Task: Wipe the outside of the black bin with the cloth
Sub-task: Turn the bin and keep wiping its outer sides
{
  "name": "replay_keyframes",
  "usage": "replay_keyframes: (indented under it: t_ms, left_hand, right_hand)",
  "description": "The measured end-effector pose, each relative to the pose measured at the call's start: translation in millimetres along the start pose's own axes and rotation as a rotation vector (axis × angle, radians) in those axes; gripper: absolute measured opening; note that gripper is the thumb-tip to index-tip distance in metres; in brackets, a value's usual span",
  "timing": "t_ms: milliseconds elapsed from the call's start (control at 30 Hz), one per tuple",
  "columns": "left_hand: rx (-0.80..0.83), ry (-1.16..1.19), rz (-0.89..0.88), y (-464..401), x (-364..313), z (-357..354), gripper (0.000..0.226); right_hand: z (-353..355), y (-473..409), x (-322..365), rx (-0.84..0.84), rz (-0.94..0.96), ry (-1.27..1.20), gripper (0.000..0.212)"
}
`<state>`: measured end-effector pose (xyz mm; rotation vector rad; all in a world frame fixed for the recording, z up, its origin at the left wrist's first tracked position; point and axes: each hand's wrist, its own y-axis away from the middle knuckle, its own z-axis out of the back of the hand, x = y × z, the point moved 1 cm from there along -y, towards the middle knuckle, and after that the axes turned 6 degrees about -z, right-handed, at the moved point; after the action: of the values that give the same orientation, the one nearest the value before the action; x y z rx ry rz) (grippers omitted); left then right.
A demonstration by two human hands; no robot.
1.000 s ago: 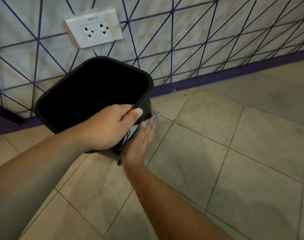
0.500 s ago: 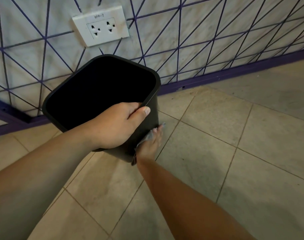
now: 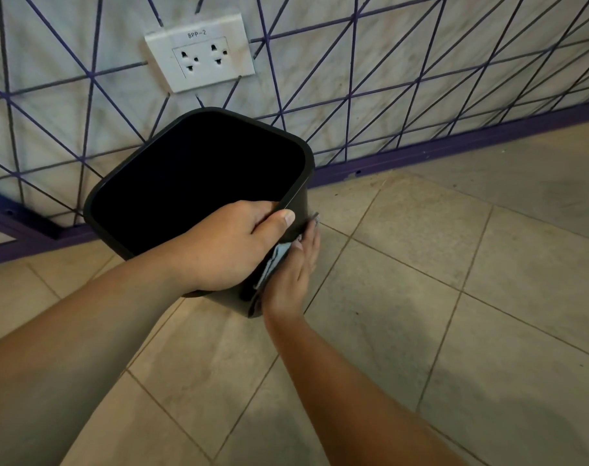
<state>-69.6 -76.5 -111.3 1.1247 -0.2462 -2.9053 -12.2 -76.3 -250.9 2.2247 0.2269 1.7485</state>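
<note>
1. Left of centre, the black bin stood tilted on the tiled floor, just before the patterned wall with its socket.
2. The left hand gripped the near rim, thumb outside, fingers curled over the edge.
3. Right of it, the right hand pressed the cloth flat against the bin's outer side, fingers straight.

Smooth matt black plastic bin, soft grey-blue cloth, matt beige floor tiles, white plastic socket
</note>
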Motion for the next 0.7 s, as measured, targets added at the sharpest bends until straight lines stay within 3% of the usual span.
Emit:
replay_keyframes:
  t_ms: [167, 300, 467, 600, 700]
  left_hand:
    - [-0.053, -0.127, 0.008, -0.1, 1.2, -0.4, 0.035]
    - [-0.021, -0.049, 0.002, 0.8, -1.1, 0.7, 0.030]
    - [-0.044, -0.153, -0.021, 2.2, -1.4, -1.0, 0.033]
    - [-0.001, 0.010, -0.009, 0.4, 0.3, 0.8, 0.032]
    - [-0.008, -0.031, -0.018, 0.3, 1.1, 0.1, 0.034]
  right_hand:
    - [2.6, -37.2, -6.2, -0.052, -0.225, 0.011, 0.051]
    - [-0.8, -19.4, 4.0, -0.011, -0.058, 0.004, 0.054]
    - [7.7, -34.9, -11.1, -0.065, -0.278, 0.020, 0.051]
    - [1.1, -19.3, 5.2, -0.004, -0.150, -0.046, 0.050]
    - [4.8, -19.6, -3.5, -0.020, -0.167, -0.004, 0.051]
